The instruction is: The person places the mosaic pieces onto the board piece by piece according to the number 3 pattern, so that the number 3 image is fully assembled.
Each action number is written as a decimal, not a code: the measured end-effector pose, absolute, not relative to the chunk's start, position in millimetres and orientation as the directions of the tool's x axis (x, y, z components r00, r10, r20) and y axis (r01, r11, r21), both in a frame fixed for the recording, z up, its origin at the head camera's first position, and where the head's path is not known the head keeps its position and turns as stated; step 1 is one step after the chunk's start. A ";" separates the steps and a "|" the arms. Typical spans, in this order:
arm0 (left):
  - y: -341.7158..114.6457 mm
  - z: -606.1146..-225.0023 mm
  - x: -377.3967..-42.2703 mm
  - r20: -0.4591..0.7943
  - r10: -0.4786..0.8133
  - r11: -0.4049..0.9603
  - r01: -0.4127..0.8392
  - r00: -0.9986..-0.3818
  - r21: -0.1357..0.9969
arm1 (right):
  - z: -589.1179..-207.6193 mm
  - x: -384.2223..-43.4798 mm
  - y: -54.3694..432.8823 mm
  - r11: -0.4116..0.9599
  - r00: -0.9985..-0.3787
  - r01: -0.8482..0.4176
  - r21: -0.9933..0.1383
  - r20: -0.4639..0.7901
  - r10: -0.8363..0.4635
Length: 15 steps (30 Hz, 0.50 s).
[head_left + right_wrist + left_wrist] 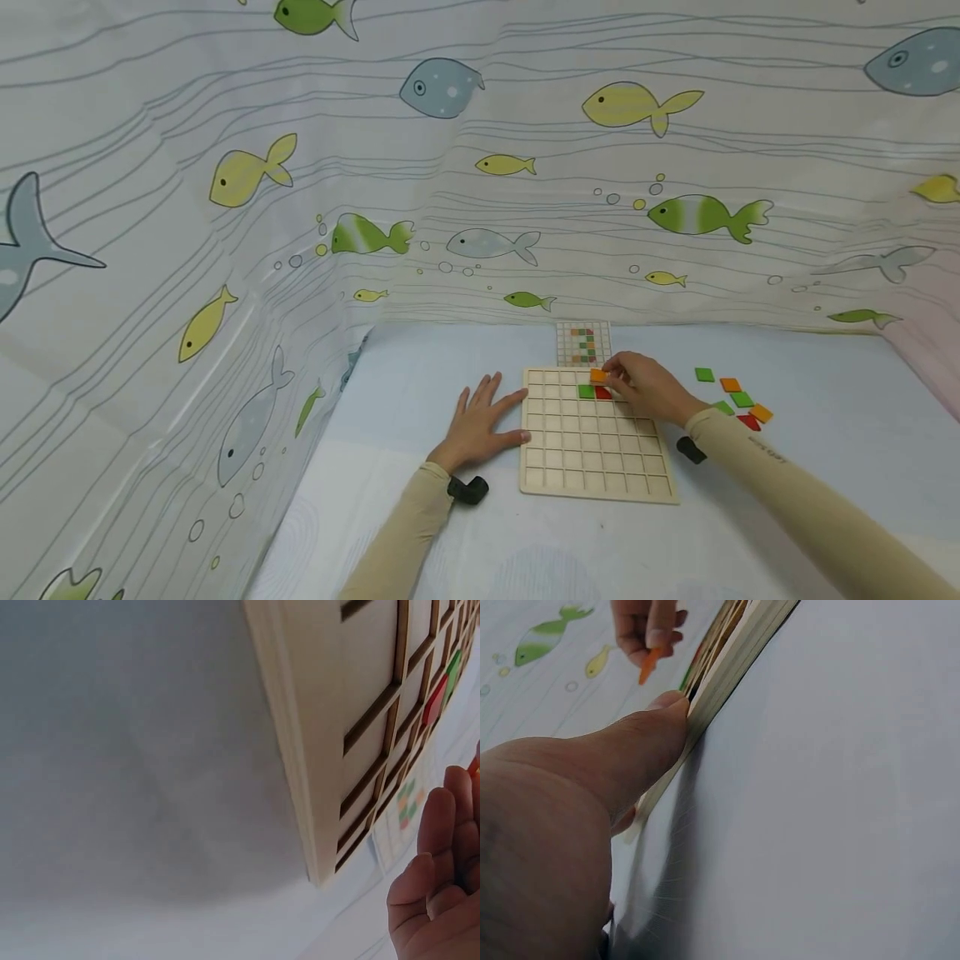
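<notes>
A wooden grid board lies on the table. My left hand rests beside its left edge, fingers spread, with thumb and index finger touching the side; the left wrist view shows the thumb against the rim. My right hand pinches an orange square tile over the top rows; in the left wrist view this orange tile appears edge-on below the fingertips. A green tile and a red tile sit side by side in the second row, the red one partly covered by the orange tile and fingers.
Behind the board lies a pattern card with a small coloured grid. To the right are loose tiles, including a green tile, an orange tile and a red tile. A fish-print curtain hangs behind the table.
</notes>
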<state>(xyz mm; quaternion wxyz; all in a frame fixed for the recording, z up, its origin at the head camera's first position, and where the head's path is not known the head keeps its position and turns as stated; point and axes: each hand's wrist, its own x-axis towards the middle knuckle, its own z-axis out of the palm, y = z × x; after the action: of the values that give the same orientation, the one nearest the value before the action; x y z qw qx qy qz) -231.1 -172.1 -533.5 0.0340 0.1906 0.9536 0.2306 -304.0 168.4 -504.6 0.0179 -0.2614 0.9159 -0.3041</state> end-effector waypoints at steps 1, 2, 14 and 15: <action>-172.2 -533.1 -231.0 0.025 0.380 0.820 0.349 -0.925 0.454 | -505.7 -304.4 167.3 0.672 -0.859 -0.475 -0.568 0.132 -0.495; -172.5 -533.2 -231.1 0.027 0.380 0.820 0.350 -0.925 0.452 | -506.8 -304.9 165.9 0.670 -0.859 -0.474 -0.572 0.133 -0.494; -172.8 -535.0 -231.9 0.008 0.367 0.825 0.330 -0.930 0.460 | -513.2 -303.8 149.9 0.654 -0.832 -0.516 -0.553 0.142 -0.537; -172.8 -535.2 -232.4 0.009 0.367 0.824 0.329 -0.930 0.461 | -513.7 -303.9 149.0 0.649 -0.824 -0.529 -0.548 0.149 -0.546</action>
<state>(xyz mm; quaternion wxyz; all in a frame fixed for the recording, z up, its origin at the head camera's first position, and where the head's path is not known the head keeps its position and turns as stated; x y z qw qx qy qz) -232.4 -172.8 -535.2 0.0402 0.1824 0.9541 0.2341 -303.9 149.0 -513.7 0.0148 -0.2959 0.9078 -0.2968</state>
